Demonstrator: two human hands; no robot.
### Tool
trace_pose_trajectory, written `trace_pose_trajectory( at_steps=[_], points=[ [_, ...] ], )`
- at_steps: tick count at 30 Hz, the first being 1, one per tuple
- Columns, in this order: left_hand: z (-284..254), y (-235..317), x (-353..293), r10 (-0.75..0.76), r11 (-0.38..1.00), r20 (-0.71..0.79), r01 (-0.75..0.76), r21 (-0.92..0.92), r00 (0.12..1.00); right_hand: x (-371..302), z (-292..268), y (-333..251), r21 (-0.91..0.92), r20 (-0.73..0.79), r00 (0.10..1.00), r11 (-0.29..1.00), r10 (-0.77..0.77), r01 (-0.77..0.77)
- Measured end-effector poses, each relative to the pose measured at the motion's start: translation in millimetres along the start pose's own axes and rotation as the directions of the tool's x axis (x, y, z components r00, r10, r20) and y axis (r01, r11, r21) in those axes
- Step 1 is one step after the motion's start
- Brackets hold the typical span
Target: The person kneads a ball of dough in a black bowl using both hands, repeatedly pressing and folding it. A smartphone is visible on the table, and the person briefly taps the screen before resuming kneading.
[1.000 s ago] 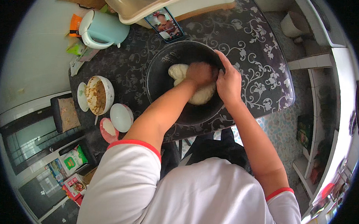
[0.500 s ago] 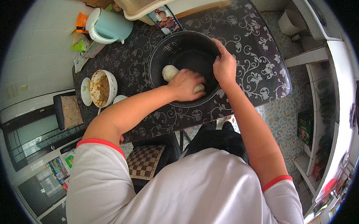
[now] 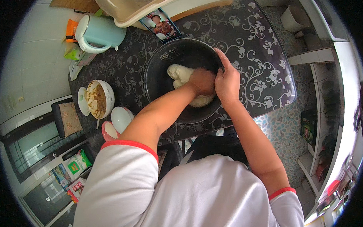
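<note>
A dark round pot [image 3: 157, 62] stands on the patterned black table, with pale dough [image 3: 180, 72] inside. My left hand [image 3: 203, 81] is down in the pot, closed and pressed into the dough. The dough bulges out on both sides of that hand. Shadow and blur partly hide its fingers. On the right, my right hand [image 3: 227, 80] grips the pot's rim, its thumb side uppermost along the edge.
Left of the pot are a bowl of brown filling [image 3: 108, 98], a white bowl [image 3: 121, 119] and a pink dish [image 3: 106, 132]. A pale blue pitcher [image 3: 100, 34] stands farther back. Behind the pot, a phone [image 3: 161, 26] leans on a large cream container [image 3: 126, 15].
My left hand has pushed deeper and rightward into the pot. The dough now looks longer and more spread out. My right hand keeps its hold on the rim. The view has shifted slightly.
</note>
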State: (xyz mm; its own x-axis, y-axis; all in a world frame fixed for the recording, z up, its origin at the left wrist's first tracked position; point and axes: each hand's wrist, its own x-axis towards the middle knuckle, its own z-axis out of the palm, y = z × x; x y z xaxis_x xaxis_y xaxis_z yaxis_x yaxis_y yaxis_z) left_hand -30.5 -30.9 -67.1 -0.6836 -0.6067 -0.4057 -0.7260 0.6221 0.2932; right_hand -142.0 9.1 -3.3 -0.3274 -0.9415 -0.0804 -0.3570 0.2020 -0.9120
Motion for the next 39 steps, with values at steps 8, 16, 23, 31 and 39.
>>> trace_pose_trajectory(
  at_steps=[8, 16, 23, 31, 39],
  points=[
    [11, -29, 30, -0.069, 0.981, -0.652, -0.066, -0.18, 0.755, -2, 2, -6, 0.036, -0.072, 0.997, 0.999, 0.03, -0.028],
    [-1, -44, -12, -0.851, 0.517, -0.354, 0.505, -0.691, 0.388, -50, 14, -1, 0.324, -0.33, 0.923, 0.942, 0.196, -0.084],
    [-8, -53, -5, -0.702, 0.512, -0.014, 0.491, -0.705, 0.712, -72, 0, 22, 0.196, -0.174, 0.984, 0.981, 0.043, -0.009],
    [-31, 23, -63, -0.563, 0.595, -0.219, 0.207, -0.776, 0.797, 11, -23, 17, -0.012, 0.121, 0.982, 0.989, -0.146, 0.148],
    [1, 46, -53, -0.389, 0.919, -0.535, 0.28, -0.276, 0.75, 6, -24, 3, -0.035, 0.126, 0.986, 0.993, -0.108, 0.114]
  ],
)
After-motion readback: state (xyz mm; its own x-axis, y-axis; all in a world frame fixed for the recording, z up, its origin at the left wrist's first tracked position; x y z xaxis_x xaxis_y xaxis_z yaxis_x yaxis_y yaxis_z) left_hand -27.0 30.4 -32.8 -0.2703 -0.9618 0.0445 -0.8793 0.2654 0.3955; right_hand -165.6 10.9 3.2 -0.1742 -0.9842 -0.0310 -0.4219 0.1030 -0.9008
